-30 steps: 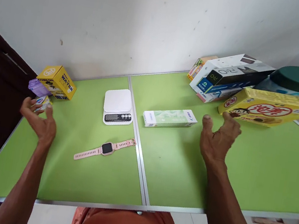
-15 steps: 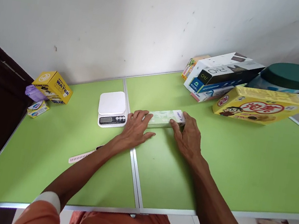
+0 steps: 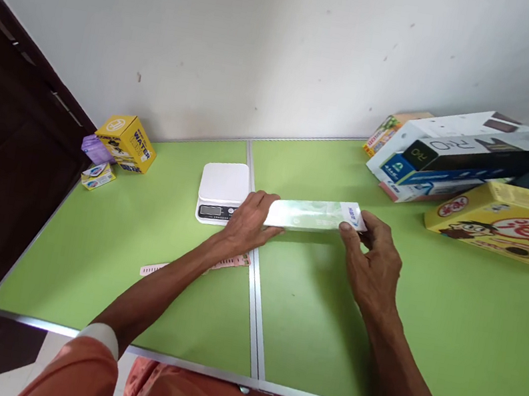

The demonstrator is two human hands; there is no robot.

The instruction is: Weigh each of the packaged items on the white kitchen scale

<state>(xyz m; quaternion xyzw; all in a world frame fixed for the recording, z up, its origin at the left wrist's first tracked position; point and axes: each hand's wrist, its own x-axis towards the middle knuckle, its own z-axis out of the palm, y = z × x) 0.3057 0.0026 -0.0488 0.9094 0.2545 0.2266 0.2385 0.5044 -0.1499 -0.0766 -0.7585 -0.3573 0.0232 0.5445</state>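
A long, slim pale-green and white carton (image 3: 309, 215) is held between my two hands, a little above the green table. My left hand (image 3: 251, 221) grips its left end, thumb below and fingers over the top. At the right end, my right hand (image 3: 371, 253) pinches the carton between thumb and fingers. Just left of my left hand stands a white kitchen scale (image 3: 224, 182), its right front corner partly covered by that hand. A pink watch strap (image 3: 233, 262) lies on the table, partly hidden behind my left forearm.
At the back left are a yellow box (image 3: 126, 142), a purple pack (image 3: 99, 149) and a small white-and-yellow box (image 3: 98, 176). Several cartons, including a black-and-white box (image 3: 475, 152), lean together at the back right, with a yellow snack box (image 3: 508, 224) before them. A metal seam (image 3: 256, 291) crosses the green table (image 3: 318, 329).
Both hands have lifted the green carton off the table. The view has turned left, so the table's things appear shifted to the right. More of the pink strap shows.
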